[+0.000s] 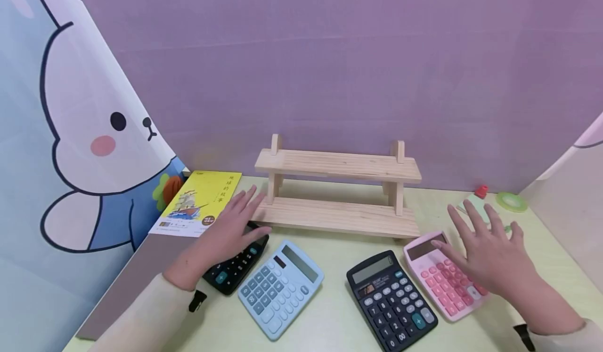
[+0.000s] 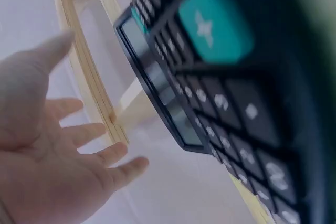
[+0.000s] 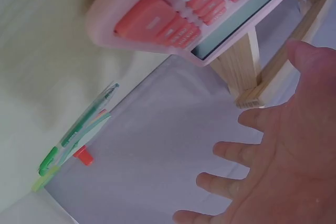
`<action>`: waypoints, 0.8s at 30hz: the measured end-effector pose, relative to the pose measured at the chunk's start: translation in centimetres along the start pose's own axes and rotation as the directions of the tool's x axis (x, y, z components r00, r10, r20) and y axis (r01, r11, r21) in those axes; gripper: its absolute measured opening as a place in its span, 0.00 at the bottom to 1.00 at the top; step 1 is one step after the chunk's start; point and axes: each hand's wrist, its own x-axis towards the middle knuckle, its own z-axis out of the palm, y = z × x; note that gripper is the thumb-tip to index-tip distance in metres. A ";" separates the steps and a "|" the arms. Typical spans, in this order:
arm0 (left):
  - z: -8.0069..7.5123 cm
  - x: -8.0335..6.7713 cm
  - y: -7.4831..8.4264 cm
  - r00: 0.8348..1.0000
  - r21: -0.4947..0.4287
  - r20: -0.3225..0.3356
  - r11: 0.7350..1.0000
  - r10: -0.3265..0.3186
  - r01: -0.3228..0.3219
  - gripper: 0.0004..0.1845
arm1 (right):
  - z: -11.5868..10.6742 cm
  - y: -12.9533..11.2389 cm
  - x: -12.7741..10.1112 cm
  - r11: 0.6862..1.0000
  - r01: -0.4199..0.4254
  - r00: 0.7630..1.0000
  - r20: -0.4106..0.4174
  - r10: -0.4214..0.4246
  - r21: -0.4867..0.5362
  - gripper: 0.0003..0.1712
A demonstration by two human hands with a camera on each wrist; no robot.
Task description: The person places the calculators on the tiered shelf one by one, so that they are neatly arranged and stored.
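Note:
My left hand [image 1: 229,239] hovers with spread fingers over a black calculator [image 1: 234,268], hiding part of it; in the left wrist view this calculator [image 2: 231,98] appears large beside the bare palm. Just right of it lies a light blue calculator [image 1: 281,289], slanted. My right hand [image 1: 494,252], its fingers fanned out, is above the right side of a pink calculator [image 1: 445,276] and holds nothing. A second black calculator [image 1: 392,302] lies left of the pink one. Behind them stands a two-tier wooden shelf [image 1: 336,216] with nothing on its boards.
A yellow book [image 1: 200,200] lies on a grey box [image 1: 136,278] at the left. Toward the back right are a roll of green tape [image 1: 511,202], a small red object [image 1: 481,191] and a green pen [image 3: 84,124]. A purple cloth [image 1: 330,69] hangs behind the shelf.

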 end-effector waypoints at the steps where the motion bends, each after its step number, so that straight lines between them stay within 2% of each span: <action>1: -0.2 0.4 -0.2 1.000 -0.015 0.000 1.000 -0.014 0.014 0.48 | 0.0 0.0 0.0 1.000 0.004 1.000 -0.006 -0.004 0.000 0.54; 5: -0.6 2.2 -1.2 0.997 -0.036 0.014 0.996 -0.075 0.076 0.43 | -0.2 -0.1 -0.2 1.000 0.017 1.000 -0.015 -0.017 0.007 0.53; 9: -0.7 3.9 -2.1 0.989 -0.087 0.063 0.986 -0.134 0.139 0.40 | -0.5 -0.3 -0.3 1.000 0.022 1.000 0.001 -0.022 0.014 0.53; 14: -0.8 5.6 -2.8 0.964 -0.137 0.162 0.963 -0.209 0.232 0.40 | -0.9 -0.5 -0.4 0.999 0.031 0.999 0.009 -0.031 0.021 0.52; 18: -0.9 6.0 -2.9 0.943 -0.123 0.228 0.954 -0.243 0.275 0.39 | -1.4 -0.7 -0.5 0.998 0.046 0.999 0.013 -0.047 0.031 0.51; 24: -1.1 6.3 -3.1 0.929 -0.140 0.273 0.945 -0.249 0.294 0.37 | -2.4 -1.3 -0.6 0.996 0.050 0.997 0.047 -0.054 0.070 0.51</action>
